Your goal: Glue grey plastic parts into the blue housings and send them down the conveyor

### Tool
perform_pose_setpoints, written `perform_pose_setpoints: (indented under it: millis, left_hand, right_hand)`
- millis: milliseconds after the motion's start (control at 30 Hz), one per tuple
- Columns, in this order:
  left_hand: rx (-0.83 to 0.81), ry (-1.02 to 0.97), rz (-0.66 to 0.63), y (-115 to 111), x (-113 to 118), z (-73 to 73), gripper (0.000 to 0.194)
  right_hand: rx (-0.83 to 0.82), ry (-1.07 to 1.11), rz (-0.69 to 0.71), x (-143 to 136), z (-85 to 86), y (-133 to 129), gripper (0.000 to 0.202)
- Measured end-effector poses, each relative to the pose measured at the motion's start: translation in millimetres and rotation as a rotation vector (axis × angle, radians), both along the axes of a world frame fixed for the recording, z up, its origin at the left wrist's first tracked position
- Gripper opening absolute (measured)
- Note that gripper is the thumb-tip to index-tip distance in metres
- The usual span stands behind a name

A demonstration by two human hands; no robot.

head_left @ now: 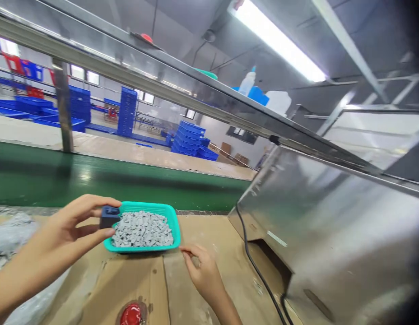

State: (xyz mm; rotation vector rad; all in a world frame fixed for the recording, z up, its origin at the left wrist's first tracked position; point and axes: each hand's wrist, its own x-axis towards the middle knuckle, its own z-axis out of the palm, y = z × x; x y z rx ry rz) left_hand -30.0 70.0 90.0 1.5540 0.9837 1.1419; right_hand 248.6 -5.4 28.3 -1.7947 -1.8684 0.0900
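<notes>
Between the thumb and fingers of my left hand is a small dark blue-black plastic block, held upright at the left edge of a turquoise tray. Many small light-grey pieces fill that tray. My right hand is at the tray's front right corner, its thumb and forefinger pinched together. Whether the fingertips hold a tiny piece or touch the rim, I cannot tell.
A red round object lies on the cardboard-covered bench. Clear plastic bags are at the left. To the right stands a metal box with a black cable. Behind runs a green conveyor belt, beneath an overhead shelf.
</notes>
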Motion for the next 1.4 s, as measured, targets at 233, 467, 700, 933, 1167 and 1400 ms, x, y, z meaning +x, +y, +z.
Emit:
perform_pose_setpoints:
  millis: [233,467,700,933,1167,1400]
  left_hand:
    - [-0.076,-0.152,-0.104,7,8,8.4,0.036]
    - [-0.202,-0.203,-0.151,17,18,-1.6,0.033]
    - [-0.145,0.102,-0.222,27,46,-37.4,0.024]
    - [-0.306,-0.147,-0.256,21,64,-47.1,0.022]
    - [-0.647,-0.586,-0.417,14,72,-50.5,0.025]
    - [-0.404,-0.424,-0.287,11,70,-40.8,0.025]
  right_hand:
    - [-0.316,-0.159,0.316,-26,0.2,123,0.014]
    - [-0.357,-0.208,0.348,-17,-9.5,138,0.019]
    - [-0.159,-0.013,0.280,-31,14.6,114,0.016]
    - [-0.045,0.238,0.412,-69,48.9,70,0.022]
    - [-0.020,0.204,0.316,-76,53.0,62,0.025]
    - [-0.043,0.309,0.392,-69,56.2,53,0.016]
